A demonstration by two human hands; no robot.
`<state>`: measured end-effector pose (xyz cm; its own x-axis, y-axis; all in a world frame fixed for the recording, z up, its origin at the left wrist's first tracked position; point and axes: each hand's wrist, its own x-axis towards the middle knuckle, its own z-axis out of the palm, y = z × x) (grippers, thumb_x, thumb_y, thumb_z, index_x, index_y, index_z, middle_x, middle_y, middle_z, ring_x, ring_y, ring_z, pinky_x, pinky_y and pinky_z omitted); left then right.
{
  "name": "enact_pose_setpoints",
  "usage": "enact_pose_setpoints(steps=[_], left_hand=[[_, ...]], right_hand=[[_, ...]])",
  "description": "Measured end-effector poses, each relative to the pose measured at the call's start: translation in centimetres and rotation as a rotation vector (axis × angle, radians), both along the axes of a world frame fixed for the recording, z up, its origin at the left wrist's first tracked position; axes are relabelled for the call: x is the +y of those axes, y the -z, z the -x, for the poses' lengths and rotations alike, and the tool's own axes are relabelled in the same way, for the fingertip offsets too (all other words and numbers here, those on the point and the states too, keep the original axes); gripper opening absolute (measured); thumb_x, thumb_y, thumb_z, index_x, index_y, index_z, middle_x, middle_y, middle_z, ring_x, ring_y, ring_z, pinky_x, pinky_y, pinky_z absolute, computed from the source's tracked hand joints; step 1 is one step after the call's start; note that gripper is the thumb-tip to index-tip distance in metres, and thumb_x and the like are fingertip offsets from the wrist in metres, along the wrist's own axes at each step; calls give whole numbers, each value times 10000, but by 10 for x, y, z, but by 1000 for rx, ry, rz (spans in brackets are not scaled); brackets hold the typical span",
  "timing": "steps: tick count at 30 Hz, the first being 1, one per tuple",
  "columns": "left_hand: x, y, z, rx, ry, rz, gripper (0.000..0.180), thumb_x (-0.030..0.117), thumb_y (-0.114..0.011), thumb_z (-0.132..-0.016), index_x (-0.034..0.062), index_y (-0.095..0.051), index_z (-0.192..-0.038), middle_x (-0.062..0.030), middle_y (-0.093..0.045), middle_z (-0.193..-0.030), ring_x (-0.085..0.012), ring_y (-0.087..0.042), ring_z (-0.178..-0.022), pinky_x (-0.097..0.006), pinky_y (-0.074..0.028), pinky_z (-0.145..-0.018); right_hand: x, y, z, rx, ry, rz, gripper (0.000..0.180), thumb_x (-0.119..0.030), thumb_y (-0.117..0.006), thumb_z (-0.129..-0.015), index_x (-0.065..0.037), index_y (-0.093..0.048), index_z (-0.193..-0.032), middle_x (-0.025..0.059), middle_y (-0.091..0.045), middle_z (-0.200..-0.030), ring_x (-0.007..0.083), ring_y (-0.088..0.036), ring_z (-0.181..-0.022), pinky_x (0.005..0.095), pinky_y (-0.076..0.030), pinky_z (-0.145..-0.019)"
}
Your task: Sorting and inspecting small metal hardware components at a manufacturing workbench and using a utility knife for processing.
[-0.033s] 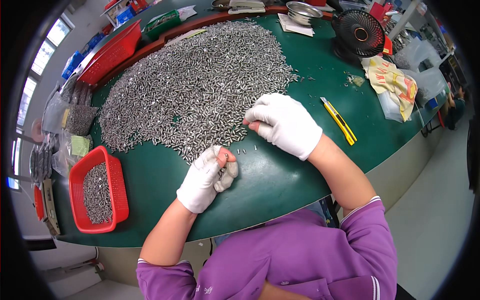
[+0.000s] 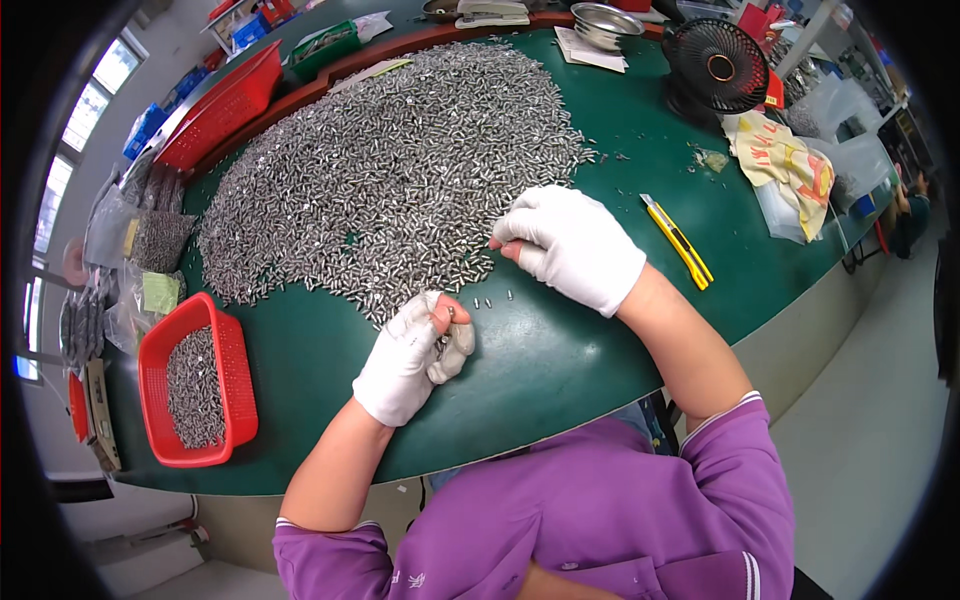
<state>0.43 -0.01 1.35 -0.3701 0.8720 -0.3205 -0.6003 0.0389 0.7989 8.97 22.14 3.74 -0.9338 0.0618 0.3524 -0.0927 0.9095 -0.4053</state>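
Observation:
A wide heap of small shiny metal pins (image 2: 400,170) covers much of the green table. My left hand (image 2: 405,358), in a white glove with bare fingertips, is curled closed at the heap's near edge. A few metal pins (image 2: 442,344) show between its thumb and fingers. My right hand (image 2: 572,248), gloved the same way, rests at the heap's right edge with thumb and fingers brought together; whatever they grip is hidden. Between the two hands, several loose pins (image 2: 489,301) lie apart on the table.
A red basket (image 2: 246,400) partly filled with pins stands at the left. To the right lie a yellow utility knife (image 2: 680,243) and a printed cloth (image 2: 780,170). A black fan (image 2: 720,67) stands behind them. Bagged parts (image 2: 160,240) and another red basket (image 2: 225,110) sit far left.

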Motion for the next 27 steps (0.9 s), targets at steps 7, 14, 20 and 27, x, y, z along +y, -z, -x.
enact_pose_setpoints(steps=[7, 14, 20, 27], left_hand=[[-2, 4, 4, 21, 1, -43, 306, 383, -552, -967, 79, -563, -1007, -53, -595, -839, -96, -416, -585, -212, -302, -504], [-5, 7, 6, 37, 24, -73, 271, 315, -607, -943, 85, -550, -1076, -39, -604, -897, -73, -407, -613, -202, -312, -535], [-1, 3, 4, 26, 78, 11, 235, 257, -651, -927, 84, -548, -1049, 0, -584, -838, -41, -411, -604, -186, -319, -522], [-5, 7, 4, 5, 36, -14, 199, 284, -616, -958, 96, -577, -1010, 1, -594, -814, -55, -448, -602, -188, -321, -511]], right_hand=[[5, 4, -5, -243, -275, 2, 67, -152, -663, -777, -131, -709, -820, 79, -653, -856, 290, -645, -820, 401, -518, -721], [-9, 2, 0, -154, -249, 33, 94, -213, -663, -815, -129, -666, -857, 57, -605, -835, 272, -607, -835, 387, -491, -738], [-24, 4, 1, 9, -386, 215, 131, -255, -656, -828, -140, -673, -889, 59, -599, -872, 275, -595, -873, 388, -487, -781], [-18, 1, 1, 96, -234, 170, 121, -203, -688, -813, -136, -705, -912, 46, -636, -889, 269, -606, -851, 385, -490, -757]])
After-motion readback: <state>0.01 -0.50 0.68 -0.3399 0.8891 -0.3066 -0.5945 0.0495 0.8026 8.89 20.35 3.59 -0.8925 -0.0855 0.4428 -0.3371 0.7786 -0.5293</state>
